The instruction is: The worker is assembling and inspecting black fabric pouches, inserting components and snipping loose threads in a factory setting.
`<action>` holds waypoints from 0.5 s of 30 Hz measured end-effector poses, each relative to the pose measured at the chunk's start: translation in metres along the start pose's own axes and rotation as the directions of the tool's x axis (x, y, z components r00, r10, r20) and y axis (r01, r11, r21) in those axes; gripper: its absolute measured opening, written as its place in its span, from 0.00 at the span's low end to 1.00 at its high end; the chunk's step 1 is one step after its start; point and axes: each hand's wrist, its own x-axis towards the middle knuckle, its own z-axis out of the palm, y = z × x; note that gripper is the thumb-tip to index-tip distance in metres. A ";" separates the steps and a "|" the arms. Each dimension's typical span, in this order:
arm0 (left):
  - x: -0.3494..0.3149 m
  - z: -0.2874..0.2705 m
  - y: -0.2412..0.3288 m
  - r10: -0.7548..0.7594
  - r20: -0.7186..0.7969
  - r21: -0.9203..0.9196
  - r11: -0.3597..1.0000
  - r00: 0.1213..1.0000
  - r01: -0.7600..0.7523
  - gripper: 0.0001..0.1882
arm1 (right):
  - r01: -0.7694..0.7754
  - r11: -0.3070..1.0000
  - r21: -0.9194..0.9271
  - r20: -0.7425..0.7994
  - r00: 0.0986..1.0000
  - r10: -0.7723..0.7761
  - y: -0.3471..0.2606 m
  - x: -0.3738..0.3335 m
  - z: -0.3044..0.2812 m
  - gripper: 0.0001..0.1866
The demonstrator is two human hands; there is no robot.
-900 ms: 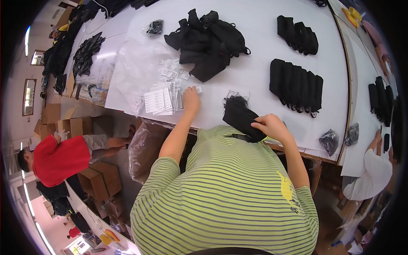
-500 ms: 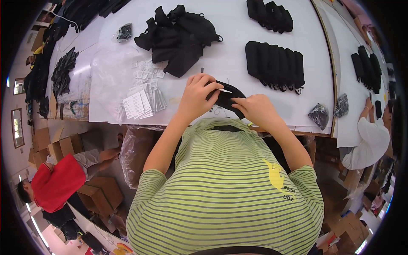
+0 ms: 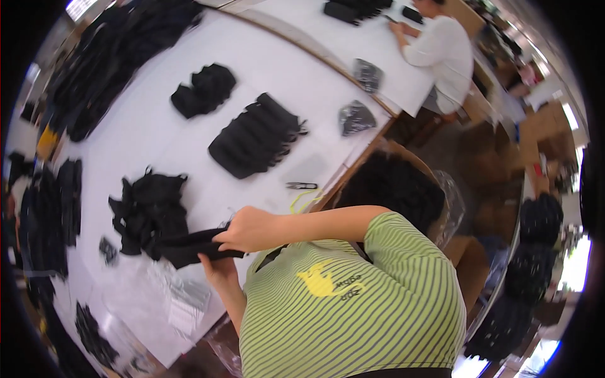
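White worktable (image 3: 135, 135) fills most of the view. Crumpled heap of black fabric pieces (image 3: 151, 211) toward its left side. Folded black fabric strip (image 3: 189, 249) stretches from the hands toward that heap, overlapping its lower edge in view; contact unclear. Right hand (image 3: 253, 228) pinches the strip's near end, thumb against fingers. Left hand (image 3: 220, 272) has its thumb at the lower edge; fingers hidden, closure can't be told. My judgement: hold both edges even, tension light, loose end clear of the heap. White labels (image 3: 186, 313) lie nearby; thread snips (image 3: 302, 186) well apart.
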 end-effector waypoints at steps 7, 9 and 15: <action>0.007 0.038 0.004 0.012 -0.111 -0.026 1.000 0.994 -0.015 0.28 | -0.136 0.990 0.043 -0.199 0.970 0.142 -0.011 -0.007 -0.004 0.15; 0.003 0.038 0.008 -0.014 -0.073 -0.011 1.000 0.997 0.013 0.28 | -0.146 0.985 0.089 -0.228 0.960 0.163 -0.009 -0.008 -0.005 0.15; 0.015 0.007 0.005 -0.091 0.128 0.010 0.996 0.988 0.091 0.31 | -0.109 0.993 0.054 -0.166 0.979 0.117 -0.018 -0.013 -0.019 0.11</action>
